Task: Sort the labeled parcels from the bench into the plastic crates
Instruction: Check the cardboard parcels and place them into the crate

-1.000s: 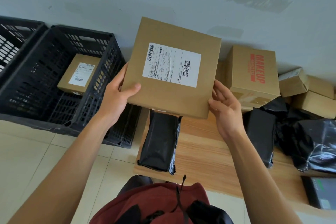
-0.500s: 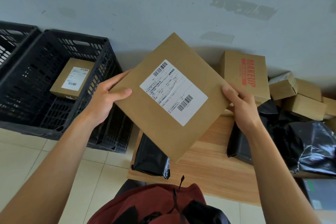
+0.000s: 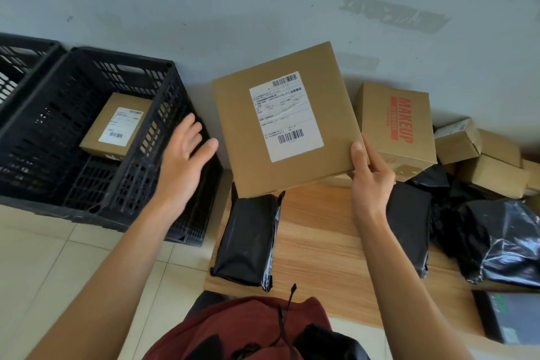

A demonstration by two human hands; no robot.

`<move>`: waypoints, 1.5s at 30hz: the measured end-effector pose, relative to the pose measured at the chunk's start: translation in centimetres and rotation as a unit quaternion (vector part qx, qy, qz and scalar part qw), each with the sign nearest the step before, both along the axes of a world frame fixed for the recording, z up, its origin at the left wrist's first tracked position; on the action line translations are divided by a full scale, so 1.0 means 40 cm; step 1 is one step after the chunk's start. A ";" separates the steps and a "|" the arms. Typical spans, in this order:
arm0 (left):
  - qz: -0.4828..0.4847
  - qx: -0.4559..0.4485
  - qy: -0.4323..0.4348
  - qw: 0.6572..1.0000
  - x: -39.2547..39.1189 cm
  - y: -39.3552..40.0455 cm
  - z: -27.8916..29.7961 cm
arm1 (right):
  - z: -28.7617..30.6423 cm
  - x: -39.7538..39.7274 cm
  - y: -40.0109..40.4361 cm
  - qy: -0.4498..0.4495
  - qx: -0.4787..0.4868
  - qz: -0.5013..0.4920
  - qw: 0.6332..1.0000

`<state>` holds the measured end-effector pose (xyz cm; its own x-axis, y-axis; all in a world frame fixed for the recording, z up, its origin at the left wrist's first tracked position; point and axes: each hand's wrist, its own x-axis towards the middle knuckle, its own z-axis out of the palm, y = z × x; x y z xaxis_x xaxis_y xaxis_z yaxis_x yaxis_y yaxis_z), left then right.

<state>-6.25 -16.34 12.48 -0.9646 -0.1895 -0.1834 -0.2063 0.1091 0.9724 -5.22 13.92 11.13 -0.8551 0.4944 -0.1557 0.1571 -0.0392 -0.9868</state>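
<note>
Over the bench (image 3: 321, 242): right hand (image 3: 369, 181) pinching labeled flat box (image 3: 287, 123); left hand (image 3: 184, 158) hovering spread, holding nothing.
Sorted: one labeled carton (image 3: 117, 126) lying in black crate (image 3: 58, 207).
Remaining: MAKEUP box (image 3: 397, 123), black mailers (image 3: 248, 237), small cartons (image 3: 491, 155) waiting.

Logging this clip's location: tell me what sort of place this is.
Probably a small parcel-sorting spot: labeled cardboard box held up, black mailer bags on a wooden bench, plastic crate on the floor.

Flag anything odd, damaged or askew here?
Minor only: the label on the flat box, gripped by the right hand, is wrinkled across its middle. The black bag overhangs the bench edge slightly. Left hand holds nothing.
</note>
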 end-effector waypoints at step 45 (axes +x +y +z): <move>0.154 -0.032 -0.005 0.988 0.312 -0.625 -0.034 | -0.048 0.146 -0.771 0.012 0.121 0.243 0.962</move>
<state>6.25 -41.34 11.10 -0.8577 -0.4848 -0.1712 -0.2495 0.1013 0.9631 0.60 -16.92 9.20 -0.9965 0.0546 -0.0635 0.0758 0.2641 -0.9615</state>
